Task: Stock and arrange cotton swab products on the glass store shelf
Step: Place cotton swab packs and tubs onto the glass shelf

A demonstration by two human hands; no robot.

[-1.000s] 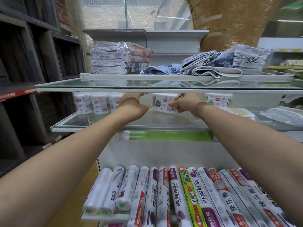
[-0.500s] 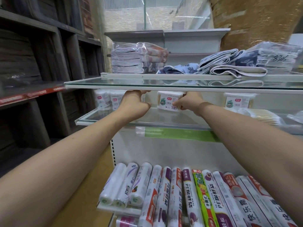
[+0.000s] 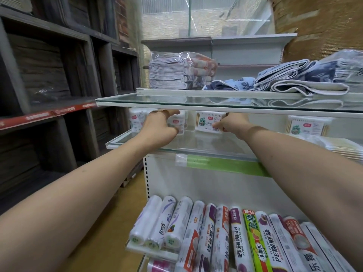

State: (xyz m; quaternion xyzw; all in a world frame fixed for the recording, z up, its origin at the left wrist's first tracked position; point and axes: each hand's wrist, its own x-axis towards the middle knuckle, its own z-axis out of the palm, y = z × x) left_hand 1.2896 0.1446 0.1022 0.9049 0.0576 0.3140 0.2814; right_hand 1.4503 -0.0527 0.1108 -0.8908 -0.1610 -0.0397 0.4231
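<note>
Head view, looking up and forward under two glass shelves. Both bare arms stretched out toward the middle glass shelf (image 3: 206,148), which sits just beneath the upper glass shelf (image 3: 216,104).

Left hand (image 3: 160,127) curled round a round cotton swab tub (image 3: 177,122) with a white label and red logo, fingers wrapped over its top and front, tub standing upright on the middle shelf. More round swab tubs (image 3: 136,121) just behind and to the left of it, partly hidden by the hand.

Right hand (image 3: 232,125) gripping the right end of a flat rectangular cotton swab box (image 3: 208,122), thumb low on its front edge, fingers hidden behind it. Box upright at the back of the middle shelf, label facing out, wooden swab sticks visible along its top and sides. Apart from the tub on its left, a clear gap between them.

A second cotton swab box (image 3: 307,125) of the same kind farther right on the same shelf, well apart from the held one. Flat packets (image 3: 345,147) lying in front of it at the far right edge.

On the upper shelf, bagged folded towels (image 3: 176,72) at left, loose folded blue-and-white cloths (image 3: 294,79) at right.

Down below, rows of plastic wrap rolls (image 3: 225,236) lying side by side on the lowest shelf. A green price strip (image 3: 225,165) along the middle shelf's front. Dark wooden shelving (image 3: 59,75) at far left.
</note>
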